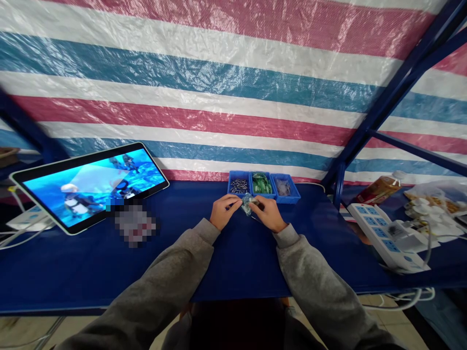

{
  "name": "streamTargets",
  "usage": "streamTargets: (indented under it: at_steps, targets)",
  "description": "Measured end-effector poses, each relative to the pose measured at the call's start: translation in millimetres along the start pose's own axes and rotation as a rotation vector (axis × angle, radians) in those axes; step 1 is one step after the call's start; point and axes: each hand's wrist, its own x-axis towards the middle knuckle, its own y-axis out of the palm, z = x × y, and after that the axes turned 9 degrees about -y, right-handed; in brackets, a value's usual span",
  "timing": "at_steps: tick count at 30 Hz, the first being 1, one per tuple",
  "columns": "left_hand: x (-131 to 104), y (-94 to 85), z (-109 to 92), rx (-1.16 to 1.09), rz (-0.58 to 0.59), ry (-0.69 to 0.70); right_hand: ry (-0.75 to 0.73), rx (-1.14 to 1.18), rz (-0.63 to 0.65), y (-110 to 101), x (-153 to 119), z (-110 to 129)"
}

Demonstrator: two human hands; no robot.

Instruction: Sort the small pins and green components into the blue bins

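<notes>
A small clear plastic bag [247, 204] with something greenish in it is held between both hands, just in front of three blue bins. My left hand [224, 211] pinches its left side, and my right hand [269, 213] has its fingers closed on the right side. The left bin holds dark and silvery screw-like pieces [239, 185]. Green packets [261, 183] fill the middle bin. In the right bin lie clear plastic pieces or bags [283, 187], too small to tell apart.
A tablet [95, 184] playing a video leans at the left, with a blurred-out item beside it. On the right are a power strip [386, 238], a bottle [379, 188], white plugs and cables. Blue metal posts flank the blue table [233, 277].
</notes>
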Motion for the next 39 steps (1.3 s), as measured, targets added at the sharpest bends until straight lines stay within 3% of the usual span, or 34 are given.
streamTargets:
  at_steps: [11,23,30,36,39]
  targets:
    - [0,-0.8,1,0.026,-0.007,0.009,-0.016,-0.070,0.124,1,1,-1]
    - [0,1.7,6,0.039,0.003,0.031,0.022,-0.062,-0.068,0,0,-3]
    - [1,0.8,6,0.053,0.007,0.044,-0.022,-0.041,0.126,4,0,1]
    - [0,1.7,8,0.051,0.017,0.049,0.065,-0.055,-0.071,-1,1,-2]
    - [0,1.8,9,0.053,0.013,0.046,0.048,-0.057,-0.026,0,1,-1]
